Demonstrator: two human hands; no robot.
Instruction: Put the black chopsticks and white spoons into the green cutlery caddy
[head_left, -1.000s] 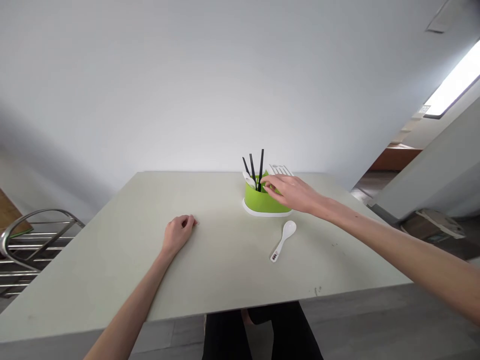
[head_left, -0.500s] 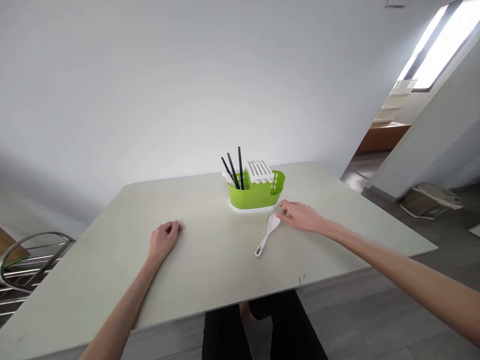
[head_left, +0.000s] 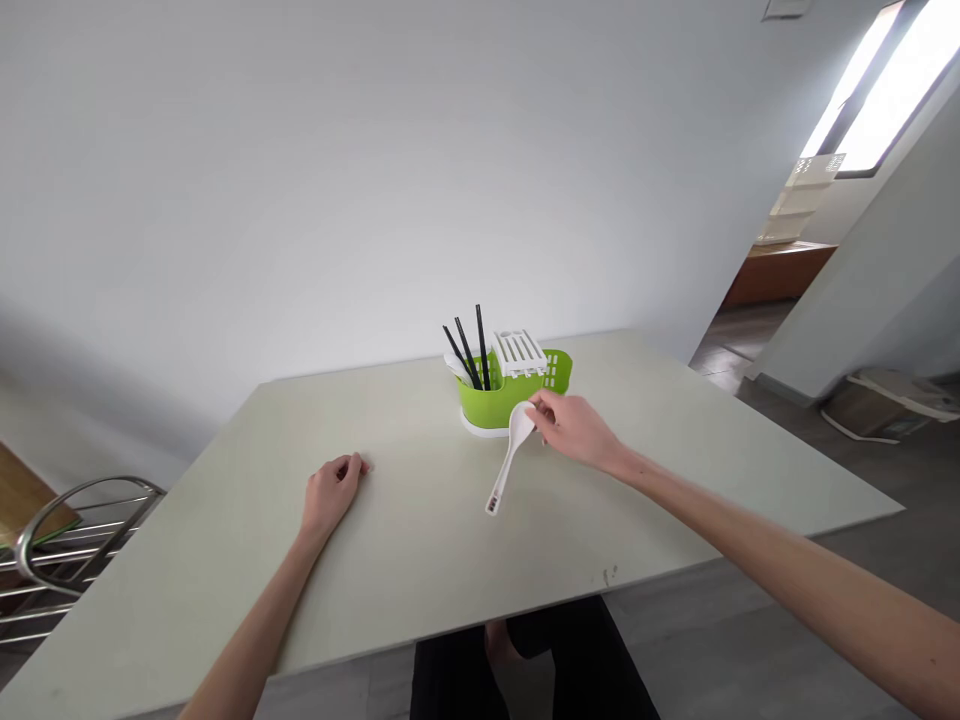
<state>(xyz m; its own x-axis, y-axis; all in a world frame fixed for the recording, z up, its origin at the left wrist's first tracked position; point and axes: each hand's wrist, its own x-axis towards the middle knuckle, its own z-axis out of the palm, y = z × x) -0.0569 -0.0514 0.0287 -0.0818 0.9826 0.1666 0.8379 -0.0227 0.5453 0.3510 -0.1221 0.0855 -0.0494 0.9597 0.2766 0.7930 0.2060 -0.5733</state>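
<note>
My right hand [head_left: 574,425] pinches a white spoon [head_left: 519,425] by the rim of its bowl. The spoon's handle hangs down toward the front left and has a small dark label near its end. Behind it stands a green cutlery holder [head_left: 480,404] on a white base, partly covered by my hand. Black chopsticks [head_left: 469,352] and a white utensil [head_left: 456,368] lean in its left compartment. A white slotted rack [head_left: 520,352] sits across its middle. My left hand [head_left: 334,488] rests on the table with its fingers curled in, and I see nothing in them.
The pale table [head_left: 405,560] reaches back to a white wall [head_left: 360,200]. A metal-framed rack [head_left: 82,540] stands off the left edge. On the floor to the right is a bin-like container [head_left: 885,405]. My legs [head_left: 540,665] are under the front edge.
My right hand has closed on the spoon's bowl, lifted the spoon off the table and moved it left. My left hand stays in place. The view has shifted slightly.
</note>
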